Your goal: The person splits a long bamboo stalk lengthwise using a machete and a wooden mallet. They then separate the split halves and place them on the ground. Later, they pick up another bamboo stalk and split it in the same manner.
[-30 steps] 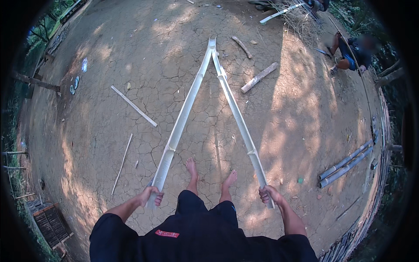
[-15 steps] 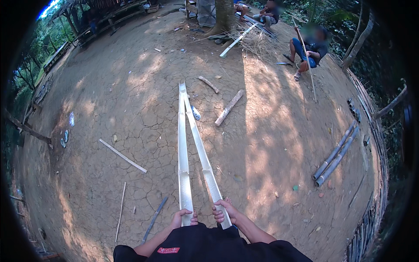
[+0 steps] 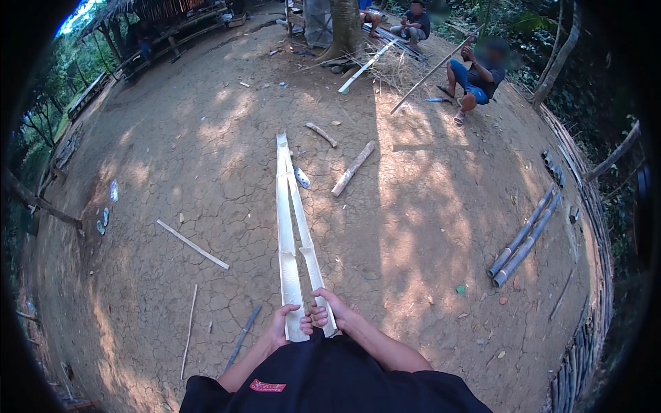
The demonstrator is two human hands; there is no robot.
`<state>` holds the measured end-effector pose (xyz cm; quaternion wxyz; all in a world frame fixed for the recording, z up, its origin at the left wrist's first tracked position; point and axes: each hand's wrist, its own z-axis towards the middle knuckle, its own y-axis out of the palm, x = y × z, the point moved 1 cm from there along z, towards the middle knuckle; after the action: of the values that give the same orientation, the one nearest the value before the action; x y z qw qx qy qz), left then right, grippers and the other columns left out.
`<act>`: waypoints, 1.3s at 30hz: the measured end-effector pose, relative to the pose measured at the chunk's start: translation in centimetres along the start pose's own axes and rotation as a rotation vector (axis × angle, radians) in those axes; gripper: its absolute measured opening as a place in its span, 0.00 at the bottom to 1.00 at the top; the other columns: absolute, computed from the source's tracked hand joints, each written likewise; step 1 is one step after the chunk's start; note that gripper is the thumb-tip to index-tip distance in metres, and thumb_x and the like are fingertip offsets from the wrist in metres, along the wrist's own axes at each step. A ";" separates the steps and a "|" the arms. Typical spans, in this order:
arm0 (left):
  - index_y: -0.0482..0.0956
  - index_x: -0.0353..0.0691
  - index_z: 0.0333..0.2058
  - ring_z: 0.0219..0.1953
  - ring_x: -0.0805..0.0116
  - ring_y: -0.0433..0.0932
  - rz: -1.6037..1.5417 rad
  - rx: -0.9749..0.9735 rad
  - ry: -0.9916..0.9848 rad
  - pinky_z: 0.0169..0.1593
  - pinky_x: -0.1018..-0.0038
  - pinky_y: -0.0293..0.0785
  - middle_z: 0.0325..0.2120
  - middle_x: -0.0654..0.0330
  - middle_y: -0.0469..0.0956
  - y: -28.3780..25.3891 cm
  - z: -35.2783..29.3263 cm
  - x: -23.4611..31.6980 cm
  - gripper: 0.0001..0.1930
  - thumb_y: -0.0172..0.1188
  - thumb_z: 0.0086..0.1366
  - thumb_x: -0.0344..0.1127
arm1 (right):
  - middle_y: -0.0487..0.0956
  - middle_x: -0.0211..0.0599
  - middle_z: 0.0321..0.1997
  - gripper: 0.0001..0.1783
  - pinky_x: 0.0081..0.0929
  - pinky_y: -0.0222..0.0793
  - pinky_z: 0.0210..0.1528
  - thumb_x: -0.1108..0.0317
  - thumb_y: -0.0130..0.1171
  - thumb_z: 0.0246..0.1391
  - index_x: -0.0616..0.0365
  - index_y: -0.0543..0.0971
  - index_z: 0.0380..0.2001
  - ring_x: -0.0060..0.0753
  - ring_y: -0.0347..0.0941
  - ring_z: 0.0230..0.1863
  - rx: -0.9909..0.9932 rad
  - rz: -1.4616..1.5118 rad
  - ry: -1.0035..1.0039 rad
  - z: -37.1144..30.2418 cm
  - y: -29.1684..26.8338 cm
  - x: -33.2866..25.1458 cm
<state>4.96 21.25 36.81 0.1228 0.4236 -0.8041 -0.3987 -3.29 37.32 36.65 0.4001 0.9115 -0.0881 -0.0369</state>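
Two long pale strips of split bamboo run away from me over the cracked earth, their hollow insides facing up. My left hand (image 3: 290, 326) is closed around the near end of the wider left bamboo strip (image 3: 290, 275). Around the narrower right bamboo strip (image 3: 314, 272) my right hand (image 3: 332, 311) is wrapped, close beside the left. The strips sit nearly side by side at my end, with a thin gap between them. Toward the far end they converge, and where exactly they join or overlap I cannot tell.
A short log (image 3: 353, 168) and a smaller stick (image 3: 321, 134) lie right of the strips' far end. Dark bamboo poles (image 3: 527, 237) rest at right. A person (image 3: 475, 76) squats at far right holding a long stick (image 3: 430, 74). A tree trunk (image 3: 342, 27) stands behind.
My right hand has brought its strip leftward and slightly away from me, narrowing the gap. The person at far right has raised and tilted the stick.
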 end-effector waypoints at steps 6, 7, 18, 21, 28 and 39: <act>0.71 0.34 0.44 0.30 0.63 0.72 0.059 0.008 0.096 0.45 0.61 0.74 0.28 0.58 0.70 -7.7 4.3 -3.1 0.18 0.54 0.61 0.42 | 0.66 0.27 0.19 0.17 0.20 0.61 0.14 0.52 0.59 0.55 0.52 0.67 0.29 0.21 0.63 0.14 0.278 -0.273 -0.046 2.8 -5.0 3.4; 0.71 0.33 0.45 0.32 0.60 0.74 0.087 0.034 0.131 0.48 0.57 0.75 0.29 0.56 0.72 -9.7 5.1 -4.1 0.19 0.54 0.62 0.42 | 0.71 0.33 0.23 0.18 0.24 0.67 0.14 0.51 0.60 0.53 0.53 0.68 0.31 0.27 0.70 0.15 0.292 -0.324 -0.039 4.2 -7.5 4.8; 0.74 0.36 0.52 0.46 0.53 0.79 0.259 0.282 -0.026 0.54 0.56 0.74 0.43 0.52 0.79 -33.1 12.5 -6.9 0.21 0.57 0.68 0.46 | 0.80 0.43 0.32 0.27 0.35 0.73 0.33 0.53 0.58 0.48 0.70 0.79 0.38 0.39 0.77 0.28 0.453 -0.881 -0.224 15.4 -21.4 15.0; 0.78 0.33 0.46 0.42 0.60 0.81 1.100 0.594 0.199 0.47 0.63 0.78 0.39 0.53 0.81 -44.6 16.1 -6.3 0.21 0.60 0.67 0.48 | 0.81 0.47 0.30 0.28 0.37 0.72 0.36 0.50 0.58 0.46 0.71 0.81 0.33 0.37 0.78 0.31 0.565 -0.958 -0.162 20.8 -26.9 19.1; 0.77 0.32 0.45 0.38 0.67 0.81 0.916 0.895 0.405 0.45 0.71 0.76 0.37 0.53 0.82 -50.9 6.5 -9.2 0.16 0.57 0.70 0.40 | 0.81 0.46 0.40 0.26 0.36 0.70 0.47 0.58 0.58 0.47 0.68 0.75 0.46 0.40 0.77 0.43 0.814 -1.067 -0.306 31.4 -40.2 23.8; 0.79 0.36 0.39 0.50 0.51 0.72 1.717 0.980 0.268 0.58 0.59 0.64 0.39 0.54 0.79 -51.9 2.7 -18.3 0.13 0.66 0.58 0.37 | 0.78 0.42 0.39 0.22 0.32 0.69 0.48 0.61 0.58 0.47 0.64 0.73 0.43 0.36 0.74 0.42 0.605 -0.938 -0.327 43.5 -61.3 24.9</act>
<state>44.97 20.20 -1.09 0.2707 -0.2561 -0.8931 0.2520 23.17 41.85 -37.81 0.0441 0.9094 0.2577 -0.3235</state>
